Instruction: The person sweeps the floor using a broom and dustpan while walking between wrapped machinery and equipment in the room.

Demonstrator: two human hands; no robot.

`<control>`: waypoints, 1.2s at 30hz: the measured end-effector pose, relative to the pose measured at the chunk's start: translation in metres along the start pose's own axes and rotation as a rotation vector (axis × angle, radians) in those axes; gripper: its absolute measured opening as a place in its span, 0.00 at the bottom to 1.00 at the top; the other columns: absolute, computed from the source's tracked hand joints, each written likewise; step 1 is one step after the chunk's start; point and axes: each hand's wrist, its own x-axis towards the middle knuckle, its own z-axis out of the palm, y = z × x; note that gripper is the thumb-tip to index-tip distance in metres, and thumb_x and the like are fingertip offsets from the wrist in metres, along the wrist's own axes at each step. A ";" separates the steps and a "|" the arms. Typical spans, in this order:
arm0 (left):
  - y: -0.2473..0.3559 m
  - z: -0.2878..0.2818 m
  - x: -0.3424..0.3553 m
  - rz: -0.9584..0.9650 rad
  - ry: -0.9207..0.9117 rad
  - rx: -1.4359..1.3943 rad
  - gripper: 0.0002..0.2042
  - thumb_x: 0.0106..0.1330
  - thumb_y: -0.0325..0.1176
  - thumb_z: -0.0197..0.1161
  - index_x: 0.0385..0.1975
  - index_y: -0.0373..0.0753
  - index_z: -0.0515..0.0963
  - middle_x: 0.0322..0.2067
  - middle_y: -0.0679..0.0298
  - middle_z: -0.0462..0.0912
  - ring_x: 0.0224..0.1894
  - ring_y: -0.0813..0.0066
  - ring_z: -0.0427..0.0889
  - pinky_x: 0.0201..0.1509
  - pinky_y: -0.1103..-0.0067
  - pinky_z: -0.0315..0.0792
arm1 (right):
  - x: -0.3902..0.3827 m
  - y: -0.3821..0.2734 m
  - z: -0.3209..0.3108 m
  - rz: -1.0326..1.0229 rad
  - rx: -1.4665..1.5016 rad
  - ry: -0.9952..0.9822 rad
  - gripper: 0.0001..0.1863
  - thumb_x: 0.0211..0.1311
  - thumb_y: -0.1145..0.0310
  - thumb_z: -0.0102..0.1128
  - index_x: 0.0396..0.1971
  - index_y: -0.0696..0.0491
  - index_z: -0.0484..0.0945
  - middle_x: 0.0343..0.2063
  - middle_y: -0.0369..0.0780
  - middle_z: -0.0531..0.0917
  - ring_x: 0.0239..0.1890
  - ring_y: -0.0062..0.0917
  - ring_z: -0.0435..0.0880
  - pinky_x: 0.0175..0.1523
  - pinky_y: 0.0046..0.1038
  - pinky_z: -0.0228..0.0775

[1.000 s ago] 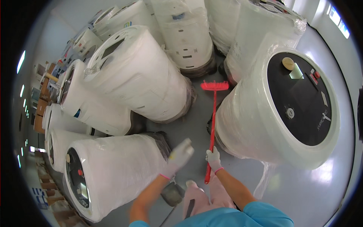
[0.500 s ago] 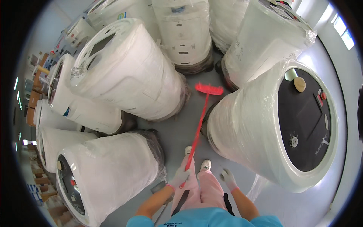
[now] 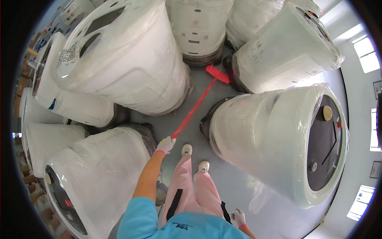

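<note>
My left hand (image 3: 165,145), in a white glove, is wrapped round the lower end of the handle of a red broom (image 3: 191,111), with the arm stretched forward. The broom's wide head (image 3: 217,74) rests on the grey floor between the wrapped machines, close to the base of the far middle one (image 3: 197,32). Down at my right side hangs my right hand (image 3: 238,218), gloved too, away from the broom. Its fingers look loosely apart, with nothing seen in them.
Large white plastic-wrapped machines crowd round me: one at near right (image 3: 270,127), one at far right (image 3: 284,51), one at far left (image 3: 131,59) and one at near left (image 3: 103,167). Loose plastic film (image 3: 260,195) trails beside the near right one. Windows line the right wall.
My left hand has reached forward and left, pushing the broom head farther off and turning it. My right hand has dropped back to my side. The view has shifted.
</note>
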 end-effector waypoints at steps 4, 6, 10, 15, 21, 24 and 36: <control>-0.027 -0.003 -0.016 -0.155 -0.024 0.085 0.24 0.61 0.47 0.43 0.42 0.29 0.67 0.32 0.49 0.76 0.25 0.59 0.78 0.25 0.71 0.72 | -0.027 -0.060 0.047 -0.127 -0.115 -0.108 0.19 0.55 0.66 0.46 0.45 0.60 0.69 0.25 0.43 0.78 0.25 0.22 0.77 0.28 0.23 0.69; -0.082 0.010 -0.017 -0.164 0.020 0.136 0.24 0.61 0.49 0.42 0.42 0.30 0.68 0.33 0.47 0.76 0.30 0.55 0.78 0.33 0.68 0.71 | -0.028 -0.059 0.049 -0.253 -0.208 -0.144 0.20 0.55 0.67 0.46 0.46 0.61 0.69 0.25 0.41 0.77 0.25 0.22 0.77 0.28 0.23 0.69; -0.163 0.045 -0.060 -0.152 0.022 0.239 0.28 0.60 0.52 0.42 0.42 0.28 0.68 0.33 0.49 0.77 0.29 0.55 0.79 0.32 0.67 0.71 | -0.023 -0.041 0.033 -0.348 -0.245 -0.126 0.19 0.56 0.67 0.46 0.45 0.61 0.70 0.25 0.42 0.78 0.24 0.20 0.76 0.28 0.23 0.68; -0.204 0.086 -0.151 -0.050 0.090 0.169 0.25 0.60 0.52 0.44 0.40 0.32 0.69 0.24 0.54 0.77 0.23 0.65 0.77 0.21 0.70 0.69 | 0.008 -0.010 -0.003 -0.092 -0.027 -0.125 0.17 0.56 0.67 0.45 0.44 0.60 0.71 0.23 0.42 0.78 0.21 0.20 0.76 0.25 0.22 0.68; -0.208 0.134 -0.234 -0.503 -0.155 -0.239 0.25 0.59 0.51 0.44 0.41 0.31 0.70 0.33 0.49 0.76 0.31 0.61 0.78 0.27 0.69 0.72 | 0.034 -0.026 -0.023 -0.249 -0.128 -0.145 0.18 0.56 0.66 0.45 0.43 0.61 0.70 0.20 0.41 0.78 0.19 0.20 0.75 0.23 0.21 0.68; -0.243 0.160 -0.261 -0.484 -0.073 -0.267 0.25 0.59 0.50 0.44 0.40 0.30 0.70 0.31 0.49 0.76 0.28 0.61 0.79 0.27 0.69 0.72 | 0.027 -0.045 -0.023 -0.300 -0.190 -0.203 0.18 0.56 0.66 0.45 0.44 0.61 0.70 0.21 0.40 0.77 0.19 0.19 0.75 0.24 0.20 0.67; -0.337 0.211 -0.400 -0.579 0.025 -0.124 0.24 0.59 0.47 0.44 0.38 0.28 0.70 0.31 0.45 0.77 0.32 0.52 0.78 0.32 0.66 0.72 | 0.040 -0.050 -0.056 -0.325 -0.339 -0.186 0.20 0.56 0.66 0.45 0.48 0.59 0.67 0.21 0.41 0.77 0.17 0.19 0.74 0.22 0.20 0.67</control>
